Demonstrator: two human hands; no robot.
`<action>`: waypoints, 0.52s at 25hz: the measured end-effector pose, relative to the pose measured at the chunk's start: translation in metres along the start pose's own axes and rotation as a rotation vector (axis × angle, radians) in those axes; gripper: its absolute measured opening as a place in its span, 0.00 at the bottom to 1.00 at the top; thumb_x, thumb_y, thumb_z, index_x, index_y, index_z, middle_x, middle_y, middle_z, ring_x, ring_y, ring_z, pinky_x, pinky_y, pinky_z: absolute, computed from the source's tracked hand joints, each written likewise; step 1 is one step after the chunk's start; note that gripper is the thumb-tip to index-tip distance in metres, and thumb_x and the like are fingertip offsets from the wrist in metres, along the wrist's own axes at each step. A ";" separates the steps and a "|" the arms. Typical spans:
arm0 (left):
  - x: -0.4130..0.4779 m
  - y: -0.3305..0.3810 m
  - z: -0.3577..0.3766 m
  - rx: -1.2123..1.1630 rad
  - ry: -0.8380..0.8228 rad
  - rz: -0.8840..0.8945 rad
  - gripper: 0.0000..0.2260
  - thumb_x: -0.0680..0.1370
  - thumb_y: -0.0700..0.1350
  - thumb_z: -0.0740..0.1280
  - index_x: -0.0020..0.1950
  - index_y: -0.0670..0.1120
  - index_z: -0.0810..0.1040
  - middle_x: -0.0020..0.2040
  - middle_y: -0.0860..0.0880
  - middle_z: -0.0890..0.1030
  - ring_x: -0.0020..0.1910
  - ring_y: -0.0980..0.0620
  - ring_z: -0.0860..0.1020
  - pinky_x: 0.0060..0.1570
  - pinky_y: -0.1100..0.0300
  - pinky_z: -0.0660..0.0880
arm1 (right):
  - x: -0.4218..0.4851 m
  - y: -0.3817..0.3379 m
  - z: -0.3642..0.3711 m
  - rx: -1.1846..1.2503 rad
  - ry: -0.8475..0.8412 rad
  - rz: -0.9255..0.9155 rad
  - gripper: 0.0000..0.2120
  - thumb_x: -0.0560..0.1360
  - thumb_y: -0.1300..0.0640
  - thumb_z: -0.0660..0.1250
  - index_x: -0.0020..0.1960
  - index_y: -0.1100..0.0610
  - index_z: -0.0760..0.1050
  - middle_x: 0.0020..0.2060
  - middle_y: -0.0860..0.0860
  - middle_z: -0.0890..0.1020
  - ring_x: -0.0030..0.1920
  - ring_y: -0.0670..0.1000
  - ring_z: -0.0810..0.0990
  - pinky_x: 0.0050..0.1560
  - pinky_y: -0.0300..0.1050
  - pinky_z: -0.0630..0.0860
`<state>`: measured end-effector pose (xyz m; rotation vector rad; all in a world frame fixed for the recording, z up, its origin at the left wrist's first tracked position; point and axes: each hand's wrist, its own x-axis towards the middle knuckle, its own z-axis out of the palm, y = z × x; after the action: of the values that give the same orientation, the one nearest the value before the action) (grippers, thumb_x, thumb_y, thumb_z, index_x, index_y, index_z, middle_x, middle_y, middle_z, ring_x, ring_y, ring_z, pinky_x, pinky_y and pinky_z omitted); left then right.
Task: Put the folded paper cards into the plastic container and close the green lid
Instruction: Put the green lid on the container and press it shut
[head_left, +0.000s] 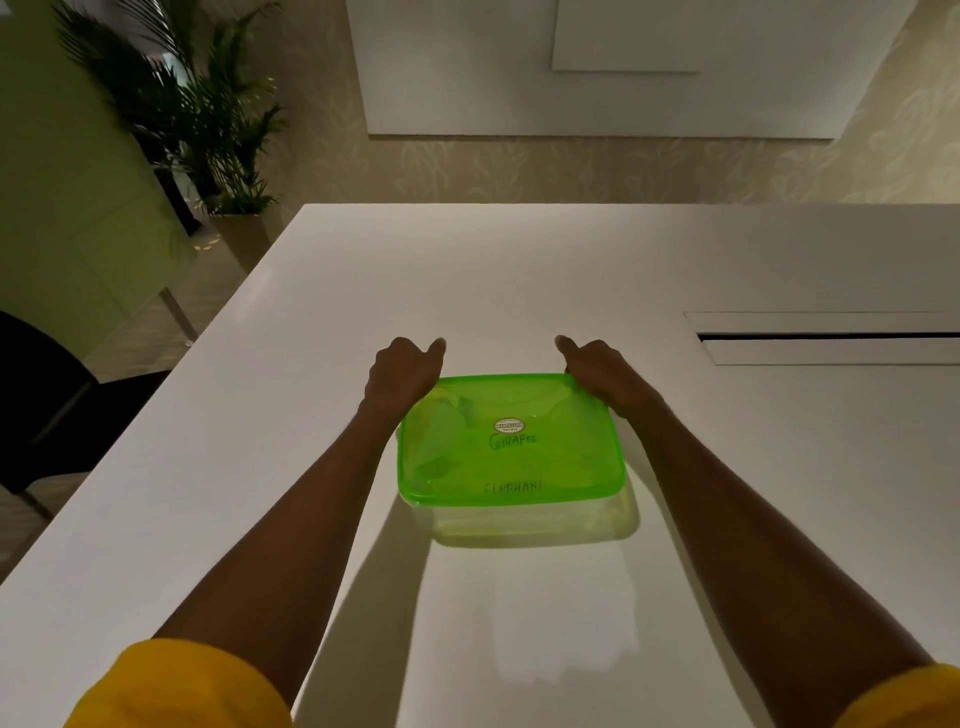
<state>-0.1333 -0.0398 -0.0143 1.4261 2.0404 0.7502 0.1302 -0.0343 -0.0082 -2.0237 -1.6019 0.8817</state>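
Sleeves: yellow sleeves (176, 686) at the near edge.
Desk: white desk (571, 260), wide bare room all around; slot (826, 338) at the right edge.
Container: plastic container (535, 519) mid-desk, green lid (511, 457) on top, cards unclear inside.
Hands: left hand (402, 371) and right hand (597, 371) curled onto the lid's far corners, thumbs out.

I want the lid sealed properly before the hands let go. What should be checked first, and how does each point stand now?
1. Green lid sits on the plastic container: ok.
2. Paper cards inside, writing showing through the lid: ok.
3. Left hand on the far left corner: ok.
4. Right hand on the far right corner: ok.
5. Near edge of the lid snapped down: cannot tell.
6. Container flat on the white table: ok.
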 end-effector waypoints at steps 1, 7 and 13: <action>-0.005 -0.002 -0.005 -0.015 0.010 -0.009 0.31 0.80 0.64 0.62 0.61 0.35 0.80 0.60 0.35 0.83 0.62 0.35 0.80 0.65 0.45 0.77 | -0.009 0.002 -0.004 -0.044 0.009 0.013 0.33 0.78 0.31 0.54 0.54 0.60 0.79 0.55 0.61 0.83 0.53 0.61 0.83 0.62 0.57 0.79; -0.072 -0.029 -0.014 0.047 0.071 -0.082 0.32 0.83 0.67 0.55 0.65 0.39 0.78 0.65 0.35 0.80 0.65 0.33 0.78 0.65 0.44 0.74 | -0.085 0.032 0.003 -0.187 0.125 0.126 0.36 0.78 0.29 0.50 0.67 0.58 0.75 0.63 0.61 0.80 0.60 0.64 0.81 0.63 0.57 0.77; -0.132 -0.044 -0.006 0.033 0.095 -0.174 0.33 0.82 0.68 0.51 0.63 0.41 0.77 0.58 0.36 0.82 0.53 0.33 0.84 0.57 0.42 0.82 | -0.133 0.041 0.013 -0.071 0.175 0.191 0.36 0.79 0.30 0.46 0.59 0.59 0.77 0.50 0.61 0.84 0.49 0.64 0.85 0.56 0.57 0.81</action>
<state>-0.1266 -0.1785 -0.0268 1.2321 2.2245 0.7261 0.1319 -0.1737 -0.0153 -2.2647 -1.3812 0.6983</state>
